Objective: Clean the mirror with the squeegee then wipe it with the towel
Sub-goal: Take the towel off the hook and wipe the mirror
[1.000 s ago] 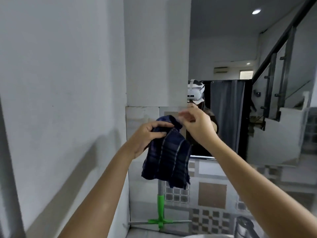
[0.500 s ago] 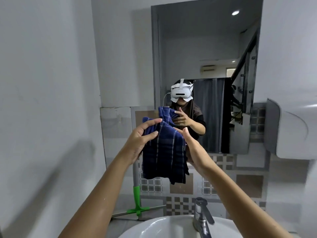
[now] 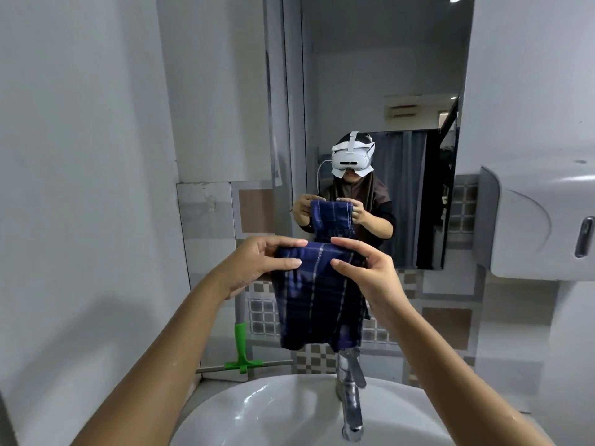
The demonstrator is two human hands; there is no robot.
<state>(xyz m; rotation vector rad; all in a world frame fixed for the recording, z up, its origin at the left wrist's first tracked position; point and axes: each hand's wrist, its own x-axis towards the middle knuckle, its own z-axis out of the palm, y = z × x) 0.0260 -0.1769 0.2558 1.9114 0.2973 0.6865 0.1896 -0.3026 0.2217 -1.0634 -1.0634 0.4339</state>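
grey walls close in a small washroom, with the mirror (image 3: 380, 75) at 12 o'clock above a white sink (image 3: 289, 410). both hands hold a blue checked towel (image 3: 317, 297) up before the glass: the left hand (image 3: 257, 262) pinches its top edge from 9 o'clock, the right hand (image 3: 367, 268) from 3 o'clock, fingers closed on the cloth. the squeegee (image 3: 241, 346) leans on the wall at 7 o'clock, beside the tap (image 3: 349, 397).

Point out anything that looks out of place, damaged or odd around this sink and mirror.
Little stands out. The green-handled squeegee stands propped in the corner left of the sink, blade down. The wall tile above it looks scuffed. Both hands hold the blue towel before the mirror.
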